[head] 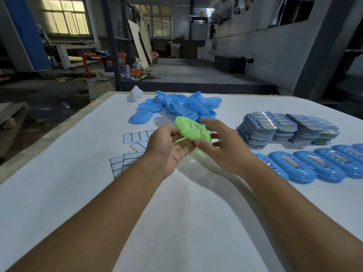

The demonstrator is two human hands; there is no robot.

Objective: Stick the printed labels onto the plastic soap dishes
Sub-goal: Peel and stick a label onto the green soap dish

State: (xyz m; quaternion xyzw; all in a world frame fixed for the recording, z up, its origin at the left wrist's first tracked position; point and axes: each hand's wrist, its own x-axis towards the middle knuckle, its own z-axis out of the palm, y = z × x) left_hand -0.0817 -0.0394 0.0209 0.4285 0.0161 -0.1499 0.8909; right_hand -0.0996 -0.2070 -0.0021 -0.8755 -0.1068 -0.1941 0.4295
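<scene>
Green soap dish (193,130) held up over the table (59,193), left hand (169,148) and right hand (225,146) both gripping its edges

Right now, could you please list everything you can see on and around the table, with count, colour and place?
green soap dish: one, green, held above the table centre
pile of soap dishes: many, blue, far centre
labelled soap dishes: a row, blue, right edge
label stacks: several, multicoloured, right
backing sheets: several, white with green edges, left of centre
white object: one, far edge
table: one, white
left hand: holds the green dish
right hand: holds the green dish
</scene>
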